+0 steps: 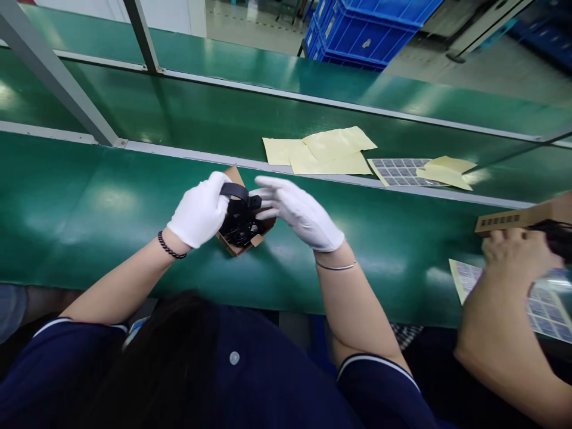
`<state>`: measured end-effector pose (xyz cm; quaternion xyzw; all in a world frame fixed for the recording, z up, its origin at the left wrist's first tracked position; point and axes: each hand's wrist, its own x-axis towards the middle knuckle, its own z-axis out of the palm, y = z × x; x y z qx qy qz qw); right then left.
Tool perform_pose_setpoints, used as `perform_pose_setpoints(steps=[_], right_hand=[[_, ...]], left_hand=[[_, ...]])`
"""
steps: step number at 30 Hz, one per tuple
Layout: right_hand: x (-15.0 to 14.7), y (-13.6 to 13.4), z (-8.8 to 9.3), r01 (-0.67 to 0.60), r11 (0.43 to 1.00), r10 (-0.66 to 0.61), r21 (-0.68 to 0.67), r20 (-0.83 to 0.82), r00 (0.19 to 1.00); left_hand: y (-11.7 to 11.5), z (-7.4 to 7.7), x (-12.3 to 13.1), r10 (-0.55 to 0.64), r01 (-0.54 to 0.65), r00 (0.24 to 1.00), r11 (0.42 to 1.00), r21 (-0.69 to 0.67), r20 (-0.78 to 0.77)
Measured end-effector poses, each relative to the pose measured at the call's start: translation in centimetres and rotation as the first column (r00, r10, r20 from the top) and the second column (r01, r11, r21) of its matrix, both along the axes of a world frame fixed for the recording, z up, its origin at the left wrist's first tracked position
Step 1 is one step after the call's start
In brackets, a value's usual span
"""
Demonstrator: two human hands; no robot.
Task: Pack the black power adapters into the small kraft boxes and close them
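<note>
My left hand [200, 210], in a white glove, is closed on a black curved band [235, 190] that arches over a small open cardboard box [233, 250]. A small black block shows at the band's right end; I cannot tell what kind of article it is. Black parts [241, 229], perhaps with cable, lie inside the box. My right hand [300, 213], also gloved in white, is at the box's right side with its fingers stretched out and apart. Its fingertips are close to the black block; whether they touch it is unclear.
Pale yellow sheets [322, 152] and a label sheet [400, 171] lie beyond the box across a metal strip on the green bench [134, 238]. At right, a co-worker's hand [518, 256] is at another cardboard box [504, 220]. Blue crates [361, 36] stand behind.
</note>
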<state>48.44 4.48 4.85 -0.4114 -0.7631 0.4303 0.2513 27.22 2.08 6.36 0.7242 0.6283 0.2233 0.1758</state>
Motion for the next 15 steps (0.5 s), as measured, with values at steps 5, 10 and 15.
perform_pose_setpoints(steps=[5,10,15], right_hand=[[0.4,-0.7,-0.6,0.148,0.986,-0.153,0.077,0.065,0.986],[-0.7,-0.6,-0.8,0.143,0.955,-0.261,0.259,0.51,0.819],[-2.6,-0.9,0.0,-0.074,0.971,-0.14,0.229,0.786,0.602]], left_hand=[[-0.6,-1.0,1.3,-0.089,0.083,0.996,0.982,-0.169,-0.025],[-2.8,-1.1,-0.1,-0.319,0.28,0.933,0.934,-0.22,-0.167],[-3.2,-1.7,-1.3,-0.57,0.531,0.786,0.821,-0.209,-0.242]])
